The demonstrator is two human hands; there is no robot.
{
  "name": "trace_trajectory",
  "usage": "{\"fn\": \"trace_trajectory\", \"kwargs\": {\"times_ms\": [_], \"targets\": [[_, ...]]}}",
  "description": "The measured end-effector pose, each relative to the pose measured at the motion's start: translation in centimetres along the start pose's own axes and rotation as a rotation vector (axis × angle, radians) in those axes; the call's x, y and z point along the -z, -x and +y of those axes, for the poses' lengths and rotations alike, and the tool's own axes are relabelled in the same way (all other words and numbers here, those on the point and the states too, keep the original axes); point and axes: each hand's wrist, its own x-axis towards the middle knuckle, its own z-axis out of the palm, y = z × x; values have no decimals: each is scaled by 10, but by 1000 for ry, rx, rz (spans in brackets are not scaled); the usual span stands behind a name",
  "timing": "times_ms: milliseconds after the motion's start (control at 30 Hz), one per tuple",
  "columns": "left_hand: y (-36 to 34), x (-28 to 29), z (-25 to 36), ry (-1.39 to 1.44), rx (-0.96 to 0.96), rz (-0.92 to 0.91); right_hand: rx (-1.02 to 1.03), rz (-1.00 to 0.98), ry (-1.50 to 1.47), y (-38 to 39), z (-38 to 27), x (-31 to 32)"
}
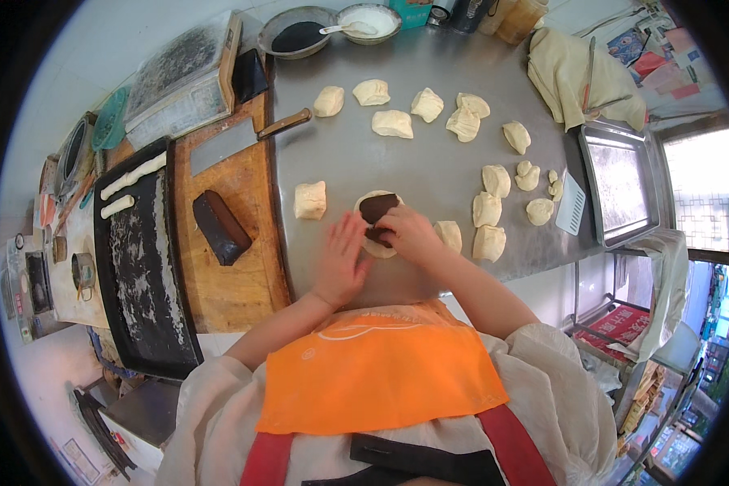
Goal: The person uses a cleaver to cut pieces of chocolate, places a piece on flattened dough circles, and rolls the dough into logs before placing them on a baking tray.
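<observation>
Two hands [407, 233], one dough round [380, 249], one cleaver [225, 147]

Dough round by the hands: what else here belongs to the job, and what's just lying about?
Apparently part of the job:
flat dough round
dark filling, touched by the right hand
similar dark block
loose dough pieces

Probably just lying about:
beige cloth
white slotted scraper
green container

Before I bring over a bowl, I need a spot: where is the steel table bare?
The steel table is bare between the rear dough pieces and the flattened dough round, and rear right, from those pieces to the beige cloth. The right is crowded: dough lumps cluster beside the slotted turner.
</observation>
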Motion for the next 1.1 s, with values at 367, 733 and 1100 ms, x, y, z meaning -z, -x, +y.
{"fn": "trace_trajectory", "kwargs": {"times_ms": [367,733,1100], "targets": [[13,-30,-7,-173,-73,-325,-13,47,199,40,-13,-14],[9,-12,13,-230,-117,-168,18,105,167,83,-28,-6],[-23,-28,1,231,553,186,-32,189,261,48,-50,-42]]}}
